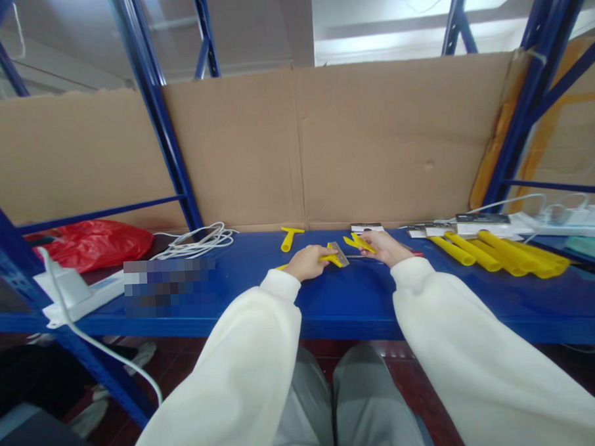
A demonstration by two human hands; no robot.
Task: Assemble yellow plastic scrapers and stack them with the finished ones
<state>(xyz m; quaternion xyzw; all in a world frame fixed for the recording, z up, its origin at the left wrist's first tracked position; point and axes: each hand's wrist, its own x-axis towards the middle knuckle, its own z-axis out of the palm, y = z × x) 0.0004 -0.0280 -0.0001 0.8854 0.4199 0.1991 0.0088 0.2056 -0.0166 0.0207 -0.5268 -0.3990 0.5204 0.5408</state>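
Observation:
My left hand (308, 262) is closed round a yellow scraper with a flat metal blade (341, 255), which points to the right. The end of its yellow handle shows beyond the hand on the left. In my right hand (381, 246) a small yellow plastic piece (362, 244) is pinched between the fingers, a little right of the blade and apart from it. A thin rod with a red end (417, 254) lies by my right wrist, partly hidden by the hand. Behind the left hand, a T-shaped yellow scraper handle (289, 239) rests on the blue table (260, 277).
Several yellow tubular handles (500, 253) lie at the right, before black-and-white packs (482, 224). A white power strip (568, 223) is farther right. On the left are a red plastic bag (98, 243), coiled white cable (204, 241) and a plugged-in power strip (86, 298). Cardboard (373, 141) stands behind.

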